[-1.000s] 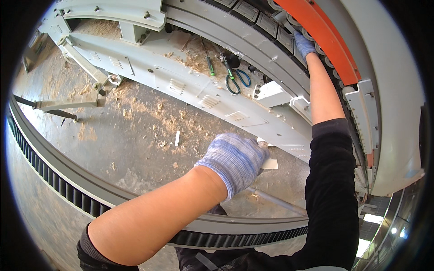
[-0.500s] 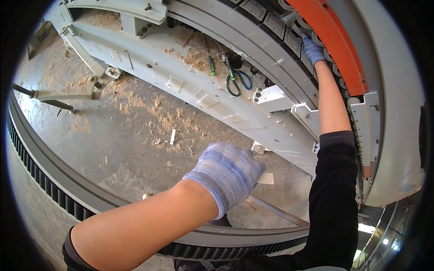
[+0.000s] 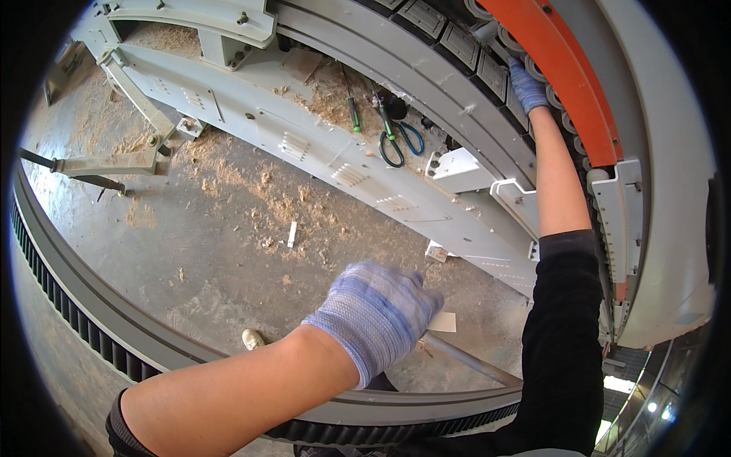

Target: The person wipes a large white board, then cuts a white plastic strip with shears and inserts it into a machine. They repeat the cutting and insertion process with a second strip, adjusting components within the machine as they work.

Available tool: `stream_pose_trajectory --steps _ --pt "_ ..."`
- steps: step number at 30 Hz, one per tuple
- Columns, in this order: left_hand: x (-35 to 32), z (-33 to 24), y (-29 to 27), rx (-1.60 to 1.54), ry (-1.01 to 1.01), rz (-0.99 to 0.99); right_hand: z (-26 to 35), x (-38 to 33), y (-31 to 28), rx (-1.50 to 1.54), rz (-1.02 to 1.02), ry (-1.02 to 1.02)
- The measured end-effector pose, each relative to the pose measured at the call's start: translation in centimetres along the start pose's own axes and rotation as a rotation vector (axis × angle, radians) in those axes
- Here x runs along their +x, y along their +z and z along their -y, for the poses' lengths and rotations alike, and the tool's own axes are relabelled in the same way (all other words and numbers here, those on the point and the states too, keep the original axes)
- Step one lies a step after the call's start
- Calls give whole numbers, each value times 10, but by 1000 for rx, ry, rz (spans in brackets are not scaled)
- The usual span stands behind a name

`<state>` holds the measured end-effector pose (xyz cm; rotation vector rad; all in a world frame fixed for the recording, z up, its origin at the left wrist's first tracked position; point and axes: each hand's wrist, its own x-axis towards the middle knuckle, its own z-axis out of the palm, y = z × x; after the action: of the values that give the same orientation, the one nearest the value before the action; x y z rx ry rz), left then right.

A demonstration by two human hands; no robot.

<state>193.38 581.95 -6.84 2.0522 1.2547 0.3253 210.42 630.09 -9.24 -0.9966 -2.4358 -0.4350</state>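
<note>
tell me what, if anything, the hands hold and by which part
Left hand: apparently a pale flat strip, by its left end. Right hand: cannot tell, its grip is hidden.

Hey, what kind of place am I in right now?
Probably a workshop or factory floor, possibly woodworking: there's a large machine with rollers beside a curved orange strip, and tan, shaving-like debris scattered on the machine and floor.

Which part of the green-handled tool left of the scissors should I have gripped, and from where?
Probably best by the green handle, coming from above on the person's near side: its end points toward the person, while the thin shaft runs away.
</note>
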Motion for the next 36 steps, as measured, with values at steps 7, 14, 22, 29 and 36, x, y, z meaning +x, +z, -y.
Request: stream_pose_trajectory --steps 7,14,22,29,36 --pt "1 -2 3 -14 4 25 7 -2 -6 93 85 58" --pt "0 -2 5 -19 17 8 8 6 -4 -83 198 69" --pt "1 -1 5 -48 10 -7 24 15 -7 72 58 36" --pt "0 1 1 -52 6 26 19 1 0 213 -4 96" --pt "-2 -1 0 -74 36 19 6 6 4 136 129 103"
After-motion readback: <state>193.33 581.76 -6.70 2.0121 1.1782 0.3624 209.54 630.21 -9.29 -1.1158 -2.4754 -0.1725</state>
